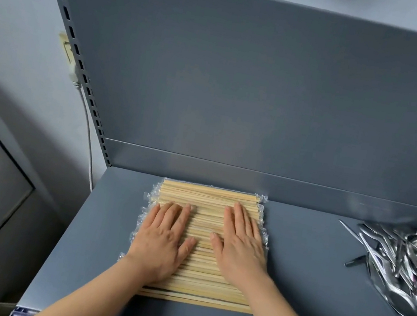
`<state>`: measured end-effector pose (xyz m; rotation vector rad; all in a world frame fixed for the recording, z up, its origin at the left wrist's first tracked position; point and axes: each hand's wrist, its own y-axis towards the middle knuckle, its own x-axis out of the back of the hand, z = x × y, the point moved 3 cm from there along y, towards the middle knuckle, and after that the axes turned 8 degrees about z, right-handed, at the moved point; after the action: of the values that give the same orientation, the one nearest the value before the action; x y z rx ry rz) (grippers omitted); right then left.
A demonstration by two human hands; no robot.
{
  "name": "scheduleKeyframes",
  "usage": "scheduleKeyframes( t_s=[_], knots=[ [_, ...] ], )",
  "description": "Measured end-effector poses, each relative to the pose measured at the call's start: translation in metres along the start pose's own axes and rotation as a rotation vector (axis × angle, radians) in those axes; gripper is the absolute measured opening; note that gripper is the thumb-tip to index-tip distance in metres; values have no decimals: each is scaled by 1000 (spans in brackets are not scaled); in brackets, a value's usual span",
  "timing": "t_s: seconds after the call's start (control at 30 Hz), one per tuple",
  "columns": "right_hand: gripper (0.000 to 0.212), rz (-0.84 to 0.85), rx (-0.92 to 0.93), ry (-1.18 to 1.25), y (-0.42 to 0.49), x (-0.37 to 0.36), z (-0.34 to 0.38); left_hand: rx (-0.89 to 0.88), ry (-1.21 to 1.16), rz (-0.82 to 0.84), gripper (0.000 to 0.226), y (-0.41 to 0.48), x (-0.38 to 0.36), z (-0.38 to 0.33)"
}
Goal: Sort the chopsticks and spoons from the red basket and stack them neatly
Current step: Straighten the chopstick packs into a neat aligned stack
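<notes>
my left hand (163,236), right hand (239,244) press flat on chopsticks (197,275); grip wide, holding nothing. sticks likely light, slippery in wrap; i'd squeeze both ends.

Before you is a flat, blue-grey metal shelf (307,272) that meets an upright panel of the same colour at its back. On its left half lie pale wooden chopsticks in clear plastic sleeves (208,213). They lie side by side, each running left to right, in one flat rectangular mat whose far edge sits just beside the panel. Well apart, at your right, a loose heap of shiny metal spoons (405,265) rests on the shelf and runs past the frame edge.
</notes>
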<state>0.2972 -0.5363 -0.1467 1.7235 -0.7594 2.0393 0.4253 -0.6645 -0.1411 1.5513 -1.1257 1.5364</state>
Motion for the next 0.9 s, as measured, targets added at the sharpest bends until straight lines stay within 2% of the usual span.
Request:
scheduleKeyframes(
  t_s=[0.13, 0.43, 0.53, 0.6, 0.77, 0.9],
  knots=[
    [75, -24, -13, -41, -17, -5, 5, -23, -35, -6, 76, -12, -5, -3],
    [73, 38, 3, -49, -40, -17, 5, -50, -38, 36, 78, -37, -11, -8],
    [73, 50, -15, 40, -48, -19, 7, -63, -46, 61, 78, -43, -14, -8],
    [66, 19, -27, 138, -56, -18, 9, -67, -45, 75, 78, -45, -15, -7],
    [63, 56, 65, -28, -64, -17, 14, 1, 28, 104, 85, -53, -18, -9],
    [71, 94, 40, 61, -61, -7, 8, 90, 26, 80, 91, -50, -11, -3]
  ],
)
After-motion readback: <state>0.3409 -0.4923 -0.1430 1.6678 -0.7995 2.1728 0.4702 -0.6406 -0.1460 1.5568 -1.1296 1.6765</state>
